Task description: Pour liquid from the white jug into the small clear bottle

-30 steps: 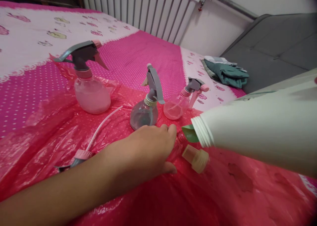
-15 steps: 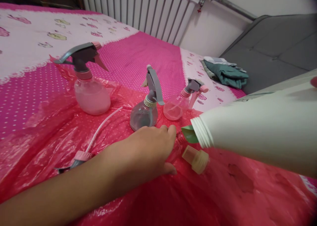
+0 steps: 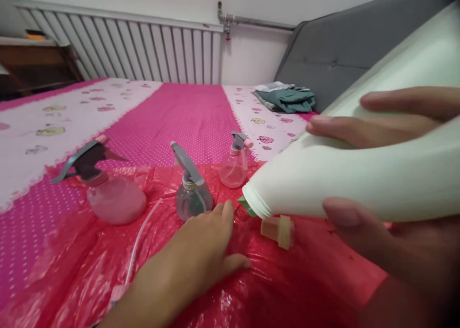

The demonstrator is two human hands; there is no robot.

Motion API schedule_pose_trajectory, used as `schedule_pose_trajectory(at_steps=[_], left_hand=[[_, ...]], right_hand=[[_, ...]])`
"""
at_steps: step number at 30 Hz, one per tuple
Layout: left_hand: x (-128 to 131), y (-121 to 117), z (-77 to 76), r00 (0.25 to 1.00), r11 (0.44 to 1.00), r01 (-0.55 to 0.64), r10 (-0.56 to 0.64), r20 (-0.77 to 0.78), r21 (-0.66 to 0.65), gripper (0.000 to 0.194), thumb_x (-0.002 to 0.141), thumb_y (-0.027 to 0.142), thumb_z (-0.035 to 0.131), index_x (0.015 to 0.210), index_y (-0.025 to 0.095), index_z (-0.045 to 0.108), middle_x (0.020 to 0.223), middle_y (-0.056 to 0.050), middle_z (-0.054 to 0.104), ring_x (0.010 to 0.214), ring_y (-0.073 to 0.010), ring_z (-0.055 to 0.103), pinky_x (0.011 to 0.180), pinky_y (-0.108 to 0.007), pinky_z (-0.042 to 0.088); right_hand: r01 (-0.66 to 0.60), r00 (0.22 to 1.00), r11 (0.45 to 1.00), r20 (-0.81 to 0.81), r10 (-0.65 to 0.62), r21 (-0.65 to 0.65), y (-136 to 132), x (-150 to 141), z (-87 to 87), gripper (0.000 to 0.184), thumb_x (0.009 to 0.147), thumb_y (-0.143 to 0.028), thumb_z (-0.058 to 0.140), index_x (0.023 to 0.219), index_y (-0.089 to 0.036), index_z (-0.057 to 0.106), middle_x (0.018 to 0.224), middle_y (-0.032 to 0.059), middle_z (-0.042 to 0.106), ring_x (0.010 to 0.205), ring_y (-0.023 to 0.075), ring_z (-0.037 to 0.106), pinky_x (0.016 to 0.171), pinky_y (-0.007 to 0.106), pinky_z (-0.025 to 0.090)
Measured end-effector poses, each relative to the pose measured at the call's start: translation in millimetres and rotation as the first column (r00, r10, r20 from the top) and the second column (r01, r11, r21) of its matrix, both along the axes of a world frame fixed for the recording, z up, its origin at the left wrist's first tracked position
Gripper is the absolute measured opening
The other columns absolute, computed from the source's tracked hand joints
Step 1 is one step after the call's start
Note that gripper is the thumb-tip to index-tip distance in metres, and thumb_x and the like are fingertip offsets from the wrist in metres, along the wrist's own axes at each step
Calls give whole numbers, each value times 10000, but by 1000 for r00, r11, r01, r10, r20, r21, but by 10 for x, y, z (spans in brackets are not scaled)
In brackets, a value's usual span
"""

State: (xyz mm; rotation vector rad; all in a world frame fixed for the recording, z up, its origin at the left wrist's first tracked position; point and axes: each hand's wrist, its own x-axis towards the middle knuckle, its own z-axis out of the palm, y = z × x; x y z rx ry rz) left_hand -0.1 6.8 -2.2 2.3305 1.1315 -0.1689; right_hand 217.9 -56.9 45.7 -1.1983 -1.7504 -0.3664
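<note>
My right hand (image 3: 388, 122) is wrapped round a big white bottle (image 3: 323, 174), held tilted with its open threaded mouth (image 3: 257, 201) pointing down to the left. A green piece (image 3: 246, 206) sits just under the mouth. My left hand (image 3: 201, 256) rests on the red plastic sheet (image 3: 72, 270), its fingers curled round a small clear thing (image 3: 241, 225) that is mostly hidden, directly below that mouth. A beige cap (image 3: 276, 230) lies on the sheet beside it.
Three spray bottles stand behind my left hand: a pale pink one (image 3: 115, 201), a grey one (image 3: 192, 198) and a small pink one (image 3: 235, 167). A loose spray tube (image 3: 140, 232) lies on the sheet. Folded green cloth (image 3: 287, 98) lies by the grey headboard (image 3: 334, 45).
The view has tipped up and pulled closer. My right hand's fingers now show on the white bottle, whose mouth has come lower and nearer my left hand. The left hand stays put.
</note>
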Motion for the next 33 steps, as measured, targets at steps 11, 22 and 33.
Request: schedule_pose_trajectory(at_steps=[11,22,33], left_hand=[[-27,44,-5,998,999,32,-32,60,-1,674,865,393,756,1441,169,487,1335,-193,678,1230,-404,672,1094,-576,503],[-1,9,59,998,998,62,-62,29,0,740,891,387,740,1518,194,398,1410,-207,654,1240,-408,676,1055,-581,531],[-46,29,37,996,997,79,-79,30,-22,713,879,364,771,1483,191,434,1413,-205,652,1260,-401,663,1072,-572,518]], right_hand=[[135,990,987,22,-137,85,21,-37,-23,407,995,-635,601,1268,-363,730,1223,-58,719,1361,300,561,1149,566,489],[95,995,995,-44,-94,39,8,40,5,367,951,-519,676,1312,-461,713,1279,-125,692,1365,298,553,1191,545,481],[72,994,993,76,-80,94,5,125,15,464,921,-657,659,1329,-438,686,1241,-90,710,1404,274,549,1409,475,25]])
